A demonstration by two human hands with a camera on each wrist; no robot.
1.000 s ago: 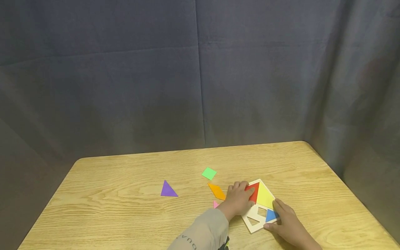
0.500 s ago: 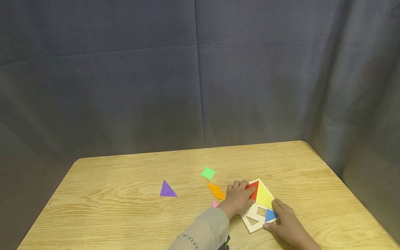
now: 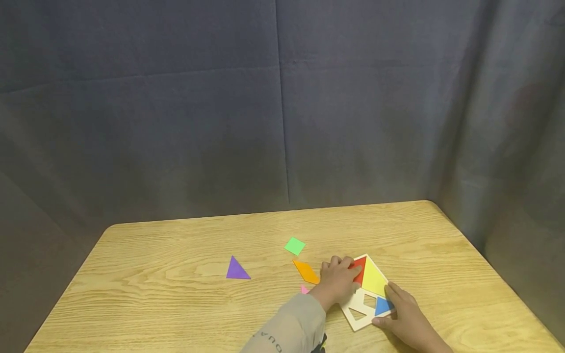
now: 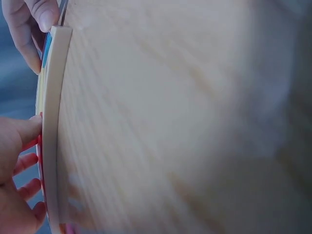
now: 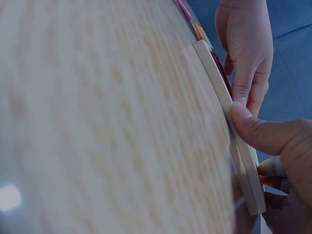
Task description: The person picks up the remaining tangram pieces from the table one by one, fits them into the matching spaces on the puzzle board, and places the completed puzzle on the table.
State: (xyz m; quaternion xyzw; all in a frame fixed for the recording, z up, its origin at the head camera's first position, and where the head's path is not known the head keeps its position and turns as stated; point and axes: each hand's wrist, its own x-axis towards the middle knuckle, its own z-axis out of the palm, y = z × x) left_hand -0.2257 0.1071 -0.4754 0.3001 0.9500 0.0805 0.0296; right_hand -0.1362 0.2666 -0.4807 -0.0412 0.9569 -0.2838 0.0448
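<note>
A pale wooden tangram board (image 3: pixel 354 321) lies flat on the table, with a red triangle (image 3: pixel 358 277), a yellow triangle (image 3: pixel 374 278) and a blue triangle (image 3: pixel 383 306) on it. Some cut-outs show bare table. My left hand (image 3: pixel 337 281) rests on the red triangle, fingertips touching its top and partly covering it. My right hand (image 3: pixel 408 318) grips the board's right corner by the blue triangle, thumb along the near edge and fingers on the far side. In the left wrist view, the board (image 4: pixel 54 92) appears edge-on with the left-hand fingers (image 4: pixel 27 163) against the red triangle.
Left of the board lie an orange parallelogram (image 3: pixel 306 272), a green square (image 3: pixel 295 246) and a purple triangle (image 3: pixel 237 268). A pink piece (image 3: pixel 304 289) is partly hidden by the left arm. A dark curtain (image 3: pixel 198 122) stands behind the wooden table (image 3: pixel 154 294).
</note>
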